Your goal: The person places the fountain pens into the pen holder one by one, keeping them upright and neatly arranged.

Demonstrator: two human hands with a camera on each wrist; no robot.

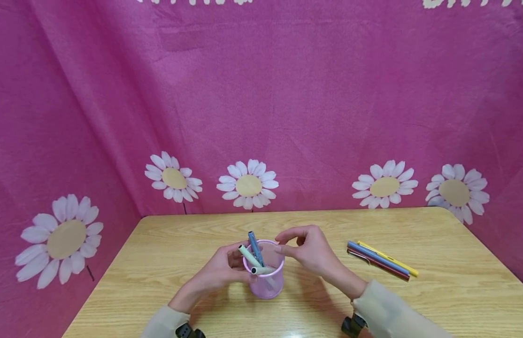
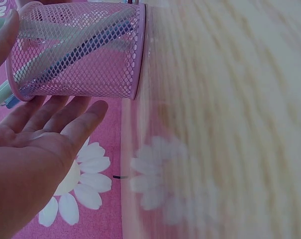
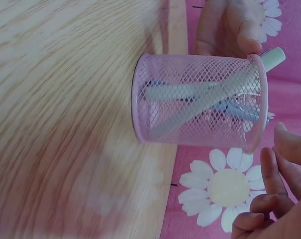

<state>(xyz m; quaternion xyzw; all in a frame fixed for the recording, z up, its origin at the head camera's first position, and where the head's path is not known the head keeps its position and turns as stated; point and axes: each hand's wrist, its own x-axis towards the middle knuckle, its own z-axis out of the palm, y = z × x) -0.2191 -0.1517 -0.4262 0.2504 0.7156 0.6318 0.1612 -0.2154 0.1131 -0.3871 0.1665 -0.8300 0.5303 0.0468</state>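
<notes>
A pink mesh pen cup [image 1: 266, 287] stands upright on the table with two pale green pens [image 1: 247, 256] and a blue pen [image 1: 256, 249] leaning inside it. My left hand [image 1: 219, 268] holds the cup from the left, thumb on the near side by the rim and fingers around the far side. In the left wrist view its fingers [image 2: 65, 119] lie along the mesh. My right hand [image 1: 313, 251] is at the right of the rim, thumb and index fingertips close together beside it with nothing between them. Its other fingers [image 3: 254, 214] are bent.
To the right on the wooden table [image 1: 168, 244] lie a yellow pen [image 1: 390, 258], a blue pen [image 1: 371, 253] and a dark red pen [image 1: 381, 266], side by side. A pink cloth [image 1: 312, 117] with white flowers hangs behind the table and along its sides.
</notes>
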